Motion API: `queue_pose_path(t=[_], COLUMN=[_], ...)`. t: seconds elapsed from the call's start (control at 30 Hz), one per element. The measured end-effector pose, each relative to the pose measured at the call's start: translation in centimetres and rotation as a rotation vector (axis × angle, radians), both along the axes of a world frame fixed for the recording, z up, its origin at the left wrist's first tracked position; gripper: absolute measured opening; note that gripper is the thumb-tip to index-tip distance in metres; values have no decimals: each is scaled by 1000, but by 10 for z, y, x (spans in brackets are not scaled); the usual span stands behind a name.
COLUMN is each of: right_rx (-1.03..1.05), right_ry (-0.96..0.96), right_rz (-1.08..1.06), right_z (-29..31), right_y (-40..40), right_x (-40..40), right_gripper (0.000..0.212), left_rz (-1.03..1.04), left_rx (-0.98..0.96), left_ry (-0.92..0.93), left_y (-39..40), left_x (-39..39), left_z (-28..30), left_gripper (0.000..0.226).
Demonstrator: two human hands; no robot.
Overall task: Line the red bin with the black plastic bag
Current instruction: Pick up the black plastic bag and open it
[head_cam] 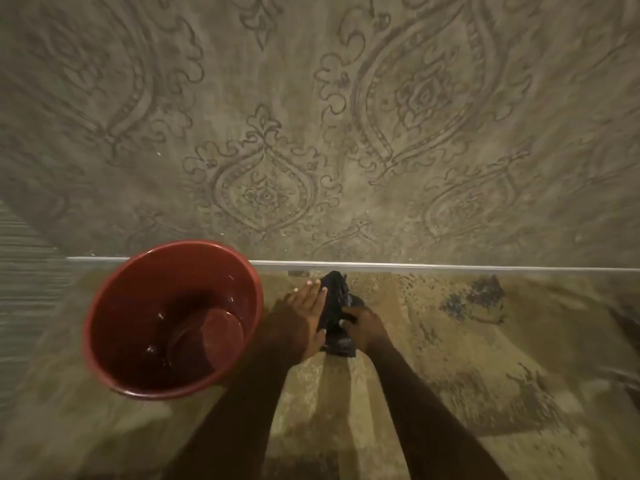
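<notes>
Two hands: both reach forward just right of the round red plastic bucket (145, 282), meeting on a dark crumpled cloth (336, 292).
Left hand (306, 308): the nearer one to the bucket, fingers straight and pressed together, its palm laid flat against the cloth's bucket-facing side.
Right hand (363, 327): on the cloth's far side from the bucket, fingers curled round the lower part of the cloth and gripping it.
Forearms: the left forearm (242, 393) runs in from the bottom edge and passes just beside the bucket's rim; the right forearm (426, 410) comes up further right of the bucket.
Cloth position: bunched upright between the two hands, right of the bucket, its top reaching the thin white strip (450, 267) that also passes behind the bucket's far rim.
Bucket contents: dark-looking water (162, 334) fills the lower part, with small glints on it; the round base (214, 334) shows through.
Surroundings: a mottled brown surface (433, 341) lies under and right of the bucket; a grey carpet with ornate curled patterns (311, 133) spreads beyond the strip.
Hard to make out: the frame is motion-blurred, the cloth's folds are lost in its darkness, and whether it touches the surface cannot be told.
Cut off: both arms leave the frame at the bottom.
</notes>
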State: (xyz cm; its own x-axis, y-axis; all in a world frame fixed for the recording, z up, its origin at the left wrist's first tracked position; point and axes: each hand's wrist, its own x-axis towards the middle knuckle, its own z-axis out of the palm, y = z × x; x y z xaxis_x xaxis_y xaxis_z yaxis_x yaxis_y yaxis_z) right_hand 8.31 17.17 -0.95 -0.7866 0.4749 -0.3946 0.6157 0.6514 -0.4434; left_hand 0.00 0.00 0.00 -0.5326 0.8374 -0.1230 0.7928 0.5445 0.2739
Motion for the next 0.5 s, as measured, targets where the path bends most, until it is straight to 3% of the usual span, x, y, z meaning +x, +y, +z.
queue_pose_path(t=[0.3,0.43,0.5], right_rx=[-77,-99,-138], right_ry=[-20,204,333], right_rz=[-76,-172,-237], right_z=[-47,-37,-21], right_y=[1,-4,-7], right_x=[-22,-17,-15], right_gripper=[46,43,38], left_rz=[-82,-8,123], left_rx=[221,238,324], left_ry=[156,52,-142], left_y=[4,4,3], left_x=[-11,-15,-16], left_z=[-39,-32,-19], left_gripper=[76,65,47])
